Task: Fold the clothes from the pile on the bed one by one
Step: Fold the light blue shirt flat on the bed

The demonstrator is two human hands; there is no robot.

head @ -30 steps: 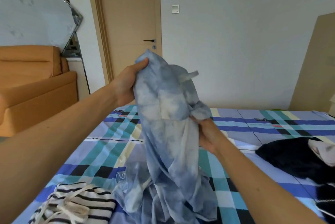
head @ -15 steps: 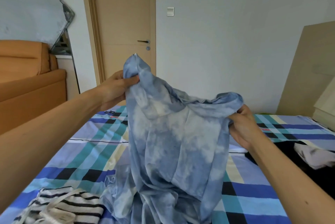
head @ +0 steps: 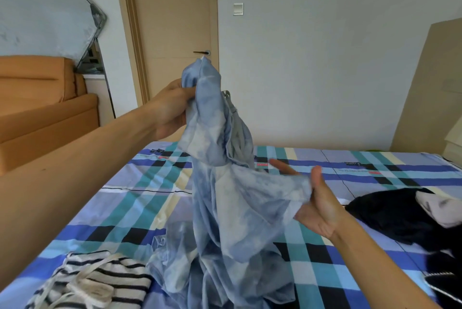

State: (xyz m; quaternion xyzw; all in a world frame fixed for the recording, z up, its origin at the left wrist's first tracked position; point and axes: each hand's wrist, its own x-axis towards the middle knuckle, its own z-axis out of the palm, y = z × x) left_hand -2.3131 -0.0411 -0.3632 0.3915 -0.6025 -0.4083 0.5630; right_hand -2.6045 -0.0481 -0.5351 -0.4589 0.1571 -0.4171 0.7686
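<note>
I held the blue tie-dye garment (head: 225,196) up in the centre of the frame, its lower part trailing on the plaid bed (head: 362,166) at the bottom, so that its own weight would pull it out and show me its shape. My left hand (head: 172,108), centre left, gripped the bunched top with fingers curled round it, high enough to serve as the hanging point. My right hand (head: 317,203), lower and right of centre, lay palm up with fingers straight under a side edge and the thumb raised rather than clamped. It drew that edge outward, probably to find a seam. A striped garment (head: 100,281) lay at lower left. The dark pile of clothes (head: 395,213) sat at the right edge, well apart.
</note>
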